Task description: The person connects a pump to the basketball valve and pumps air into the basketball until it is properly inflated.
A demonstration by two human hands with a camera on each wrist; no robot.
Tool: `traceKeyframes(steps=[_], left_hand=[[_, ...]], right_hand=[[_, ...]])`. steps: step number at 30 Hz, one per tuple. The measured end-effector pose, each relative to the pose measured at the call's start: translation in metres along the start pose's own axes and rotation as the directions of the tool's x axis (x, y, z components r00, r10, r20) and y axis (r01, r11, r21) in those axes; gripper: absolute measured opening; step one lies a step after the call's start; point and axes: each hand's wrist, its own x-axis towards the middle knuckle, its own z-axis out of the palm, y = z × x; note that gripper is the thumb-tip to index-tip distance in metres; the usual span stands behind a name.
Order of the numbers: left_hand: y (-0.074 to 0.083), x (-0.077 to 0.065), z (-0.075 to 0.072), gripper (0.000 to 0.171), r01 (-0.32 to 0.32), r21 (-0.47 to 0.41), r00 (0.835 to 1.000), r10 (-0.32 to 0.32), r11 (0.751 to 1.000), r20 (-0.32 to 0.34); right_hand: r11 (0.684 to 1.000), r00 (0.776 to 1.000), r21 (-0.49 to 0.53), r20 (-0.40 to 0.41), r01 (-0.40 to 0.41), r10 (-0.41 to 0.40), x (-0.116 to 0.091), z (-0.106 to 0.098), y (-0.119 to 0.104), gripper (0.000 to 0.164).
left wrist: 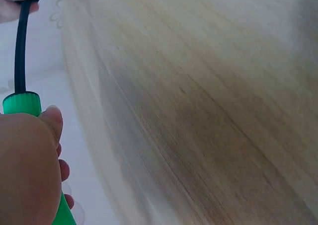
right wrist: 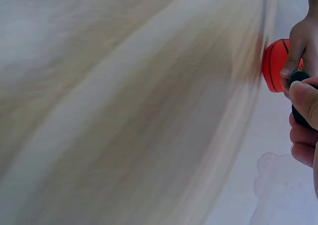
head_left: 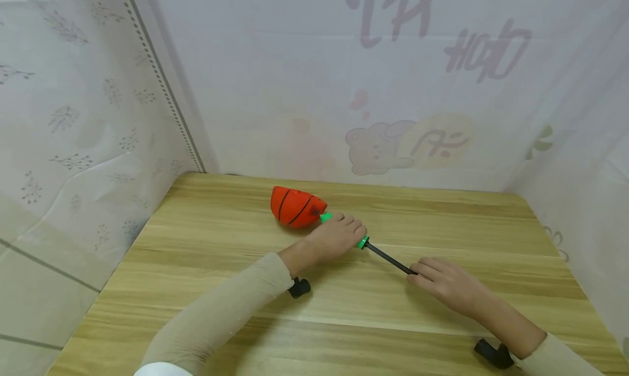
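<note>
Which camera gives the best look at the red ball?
The head view: the red ball shows almost whole there, black lines included. The right wrist view catches only part, with the left hand in front. The left wrist view doesn't show it.

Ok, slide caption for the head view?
Left hand grips a green pump, right hand holds the end of its black rod; a misshapen red ball lies beyond.

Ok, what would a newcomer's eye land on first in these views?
First, the bright red basketball, slumped out of round, toward the back of the wooden table. Next, the green hand pump beside it, in the left grip, its black rod reaching across to the right grip. Then the faint cartoon bear on the pale backdrop behind.
</note>
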Motion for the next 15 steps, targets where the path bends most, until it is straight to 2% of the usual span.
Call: traceKeyframes(steps=[6,10,15], left_hand=[[0.004,0.003,-0.001,0.017,0.011,-0.009,1.0,-0.011,1.0,0.023],[0.006,0.003,0.0,0.017,0.011,0.008,1.0,-0.011,1.0,0.023],[0.009,0.005,0.0,0.016,0.01,0.006,1.0,-0.01,1.0,0.022]], right_hand=[[0.999,0.999,-0.015,-0.018,0.03,-0.03,0.02,0.007,0.007,0.043],[0.999,0.999,-0.025,0.014,0.038,-0.038,0.033,0.016,0.012,0.042],[0.998,0.999,-0.044,0.013,0.042,-0.041,0.047,0.029,0.016,0.043]])
